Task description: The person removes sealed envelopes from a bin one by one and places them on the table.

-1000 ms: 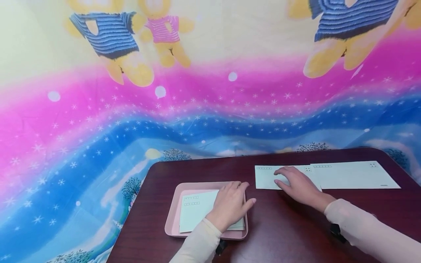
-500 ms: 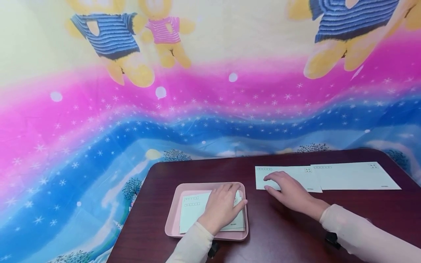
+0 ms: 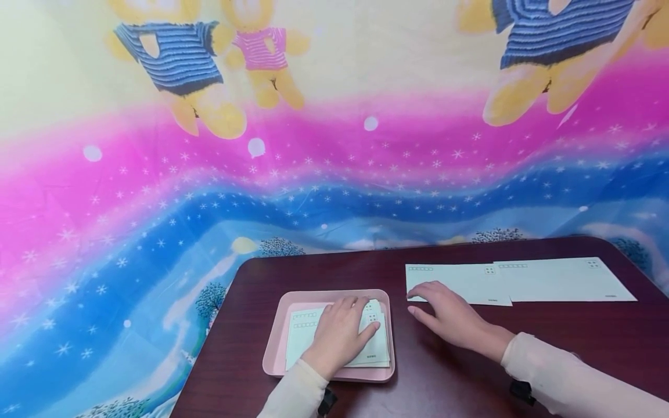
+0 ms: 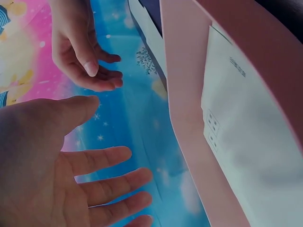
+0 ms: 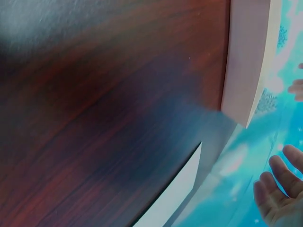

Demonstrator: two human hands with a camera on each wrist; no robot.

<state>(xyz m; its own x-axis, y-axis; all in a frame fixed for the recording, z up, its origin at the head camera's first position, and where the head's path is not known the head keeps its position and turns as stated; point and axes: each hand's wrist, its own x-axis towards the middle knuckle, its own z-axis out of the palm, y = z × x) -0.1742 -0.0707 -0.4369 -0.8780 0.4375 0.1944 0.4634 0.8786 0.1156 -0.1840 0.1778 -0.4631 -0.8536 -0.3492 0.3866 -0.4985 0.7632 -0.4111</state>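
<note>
My left hand (image 3: 341, 339) hovers over a pink tray (image 3: 274, 337) that holds a small stack of white envelopes (image 3: 299, 345). In the left wrist view its fingers (image 4: 106, 185) are spread and relaxed, with nothing in them, above the tray's rim. To the right of the tray, my right hand (image 3: 452, 318) hangs over the table with loosely bent fingers and nothing held. It overlaps the lower left corner of a white envelope (image 3: 465, 278) lying on the table. A second envelope (image 3: 564, 281) lies beside that one, their ends meeting. Part of the stack is hidden under my left hand.
The dark reddish-brown table (image 3: 360, 273) has rounded far corners. Right behind it hangs a colourful cloth (image 3: 334, 151) printed with bears and snowflakes. Both forearms wear pale sleeves (image 3: 554, 366), with a black wrist camera (image 3: 521, 392) beneath the right one.
Both hands have drifted left and slightly nearer me. More of the stack's right side and of the left table envelope now shows. The envelopes and tray have stayed in place.
</note>
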